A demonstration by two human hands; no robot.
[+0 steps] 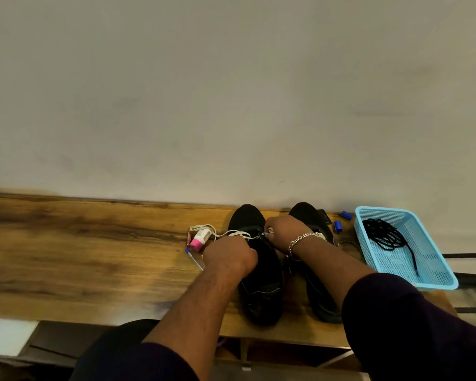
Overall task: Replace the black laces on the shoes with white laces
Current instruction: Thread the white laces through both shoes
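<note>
1. Two black shoes stand side by side at the lower centre of the frame, toes toward the wall; the left shoe (259, 270) is the one being laced, and its long axis runs from lower frame to upper frame.
2. The white lace (231, 233) crosses that shoe's eyelet area and trails off to frame left, past a pink-capped bottle (200, 240).
3. The left hand (228, 254) sits curled over the shoe's left side, seemingly gripping the lace.
4. The right hand (285, 233) is just beyond it, pinching the lace end above the eyelets; it looks better placed to thread.
5. The black laces (388, 237) lie in the blue basket (434, 281) at frame right.
6. The eyelets and fingertips are hidden by the hands; the right shoe (313, 276) is half covered by the forearm.
</note>
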